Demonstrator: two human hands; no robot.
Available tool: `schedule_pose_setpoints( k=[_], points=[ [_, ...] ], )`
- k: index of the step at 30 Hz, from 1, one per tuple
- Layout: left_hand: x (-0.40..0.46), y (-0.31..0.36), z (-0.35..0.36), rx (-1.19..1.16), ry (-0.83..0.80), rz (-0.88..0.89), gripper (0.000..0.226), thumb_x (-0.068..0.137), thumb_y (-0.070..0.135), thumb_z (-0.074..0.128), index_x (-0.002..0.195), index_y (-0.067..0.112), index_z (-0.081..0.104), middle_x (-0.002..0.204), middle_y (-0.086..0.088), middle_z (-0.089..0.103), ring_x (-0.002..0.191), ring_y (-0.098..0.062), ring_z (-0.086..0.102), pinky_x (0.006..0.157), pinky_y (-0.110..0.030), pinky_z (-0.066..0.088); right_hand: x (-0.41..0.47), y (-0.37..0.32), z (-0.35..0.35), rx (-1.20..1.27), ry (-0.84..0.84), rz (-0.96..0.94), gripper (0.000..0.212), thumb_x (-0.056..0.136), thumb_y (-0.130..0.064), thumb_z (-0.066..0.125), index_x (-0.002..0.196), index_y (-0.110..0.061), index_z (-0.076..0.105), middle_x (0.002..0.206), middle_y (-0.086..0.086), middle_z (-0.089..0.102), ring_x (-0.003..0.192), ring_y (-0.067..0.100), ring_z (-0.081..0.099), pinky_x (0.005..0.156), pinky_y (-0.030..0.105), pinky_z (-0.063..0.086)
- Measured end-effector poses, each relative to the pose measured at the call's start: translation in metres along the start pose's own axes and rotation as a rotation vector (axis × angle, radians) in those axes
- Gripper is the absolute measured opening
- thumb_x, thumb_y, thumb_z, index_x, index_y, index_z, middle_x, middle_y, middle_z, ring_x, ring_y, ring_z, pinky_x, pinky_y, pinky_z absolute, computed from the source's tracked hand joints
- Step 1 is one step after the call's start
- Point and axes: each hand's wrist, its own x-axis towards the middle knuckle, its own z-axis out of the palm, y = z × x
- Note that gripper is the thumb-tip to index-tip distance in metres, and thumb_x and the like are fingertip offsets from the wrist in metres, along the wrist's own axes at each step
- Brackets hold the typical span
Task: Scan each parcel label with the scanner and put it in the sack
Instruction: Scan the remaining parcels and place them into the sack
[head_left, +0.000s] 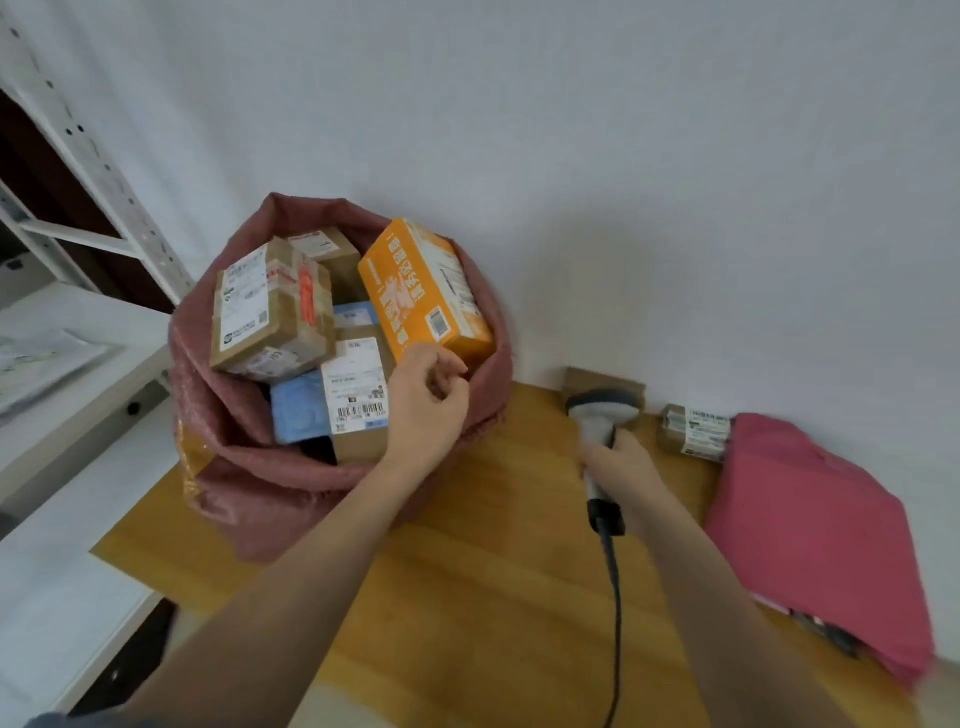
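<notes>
A: Where is the orange printed carton (423, 291)?

B: In the full dusty-red woven sack (223, 415); left hand (426, 402) empty, fingers loosely curled beside it.

A: Right hand (621, 462)?

B: Clamped around the grey corded handheld scanner (602, 415).

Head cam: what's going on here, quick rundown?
A person is scanning parcels and bagging them. The left hand hovers, fingers loosely curled, over the open red sack, which is nearly full of boxes; it is right by the orange box at the top and holds nothing. The right hand grips the corded scanner above the wooden table. At least one small labelled parcel waits by the wall, beside a folded pink sack.
</notes>
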Motion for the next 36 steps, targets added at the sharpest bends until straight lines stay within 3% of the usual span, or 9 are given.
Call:
schedule_pose_setpoints(
  k=[5, 8, 13, 18, 21, 23, 25, 29, 36],
  points=[
    [-0.033, -0.008, 0.037, 0.106, -0.244, 0.135, 0.024, 0.076, -0.008, 0.06, 0.073, 0.015, 0.06, 0.082, 0.008, 0.052, 0.068, -0.004, 0.052, 0.064, -0.01, 0.04, 0.021, 0.086, -0.006, -0.239, -0.037, 0.238, 0.045, 0.09, 0.001, 0.057, 0.131, 0.008, 0.043, 0.074, 0.009, 0.047, 0.063, 0.022, 0.046, 0.054, 0.033, 0.036],
    [-0.044, -0.016, 0.048, 0.12, -0.331, 0.085, 0.022, 0.078, -0.008, 0.061, 0.073, 0.013, 0.063, 0.083, 0.007, 0.055, 0.071, -0.006, 0.055, 0.064, -0.013, 0.044, 0.022, 0.123, -0.006, -0.39, -0.016, 0.294, 0.078, 0.089, -0.005, 0.064, 0.15, 0.0, 0.016, 0.115, 0.013, 0.056, 0.088, 0.02, 0.061, 0.07, 0.036, 0.054],
    [-0.052, -0.024, 0.049, 0.155, -0.391, 0.023, 0.016, 0.079, -0.006, 0.061, 0.075, 0.009, 0.066, 0.085, 0.001, 0.057, 0.068, -0.01, 0.056, 0.064, -0.022, 0.048, 0.025, 0.165, -0.001, -0.396, -0.064, 0.353, 0.099, 0.088, -0.003, 0.068, 0.154, -0.01, -0.005, 0.161, 0.008, 0.014, 0.133, 0.027, 0.043, 0.082, 0.032, 0.046],
    [-0.048, -0.024, 0.04, 0.182, -0.365, -0.012, 0.02, 0.079, -0.007, 0.061, 0.075, 0.012, 0.066, 0.085, 0.01, 0.055, 0.072, -0.002, 0.054, 0.066, -0.012, 0.042, 0.031, 0.179, 0.008, -0.311, -0.019, 0.422, 0.08, 0.091, -0.008, 0.063, 0.153, -0.01, 0.013, 0.148, 0.01, 0.037, 0.128, 0.029, 0.047, 0.085, 0.035, 0.049],
    [-0.041, -0.021, 0.032, 0.2, -0.342, -0.021, 0.02, 0.079, -0.006, 0.061, 0.075, 0.013, 0.066, 0.085, 0.014, 0.053, 0.076, 0.0, 0.053, 0.07, -0.009, 0.041, 0.051, 0.178, 0.015, -0.401, -0.064, 0.391, 0.019, 0.101, -0.015, 0.046, 0.117, -0.008, 0.052, 0.088, 0.013, 0.051, 0.096, 0.029, 0.058, 0.074, 0.032, 0.039],
    [-0.035, -0.02, 0.025, 0.198, -0.324, -0.02, 0.022, 0.079, -0.007, 0.06, 0.075, 0.015, 0.066, 0.085, 0.013, 0.053, 0.076, -0.001, 0.052, 0.07, -0.009, 0.039, 0.063, 0.175, 0.025, -0.139, 0.038, 0.422, 0.021, 0.106, -0.013, 0.027, 0.095, -0.015, 0.044, 0.08, 0.007, 0.038, 0.078, 0.024, 0.045, 0.083, 0.027, 0.035],
    [-0.027, -0.019, 0.017, 0.197, -0.303, -0.009, 0.026, 0.079, -0.007, 0.06, 0.074, 0.018, 0.065, 0.085, 0.011, 0.053, 0.078, -0.001, 0.053, 0.071, -0.011, 0.039, 0.07, 0.172, 0.03, -0.125, 0.042, 0.346, 0.037, 0.105, 0.0, 0.018, 0.082, -0.014, 0.044, 0.076, 0.004, 0.035, 0.065, 0.018, 0.034, 0.065, 0.022, 0.033],
    [-0.006, -0.022, 0.003, 0.19, -0.264, 0.064, 0.026, 0.078, -0.008, 0.061, 0.073, 0.018, 0.066, 0.085, 0.013, 0.053, 0.079, -0.001, 0.052, 0.069, -0.01, 0.039, 0.062, 0.133, 0.034, -0.209, 0.053, 0.348, 0.024, 0.091, -0.012, 0.052, 0.067, -0.013, 0.051, 0.072, 0.009, 0.053, 0.059, 0.019, 0.049, 0.046, 0.022, 0.036],
    [0.047, -0.033, -0.032, 0.129, -0.118, 0.23, 0.017, 0.082, -0.006, 0.059, 0.082, 0.011, 0.064, 0.087, 0.014, 0.049, 0.069, -0.001, 0.053, 0.061, -0.009, 0.04, 0.068, 0.025, 0.071, -0.185, 0.231, -0.011, 0.052, 0.099, -0.036, 0.049, 0.136, 0.0, 0.047, 0.137, 0.019, 0.051, 0.128, 0.036, 0.046, 0.108, 0.046, 0.037]
  ],
)
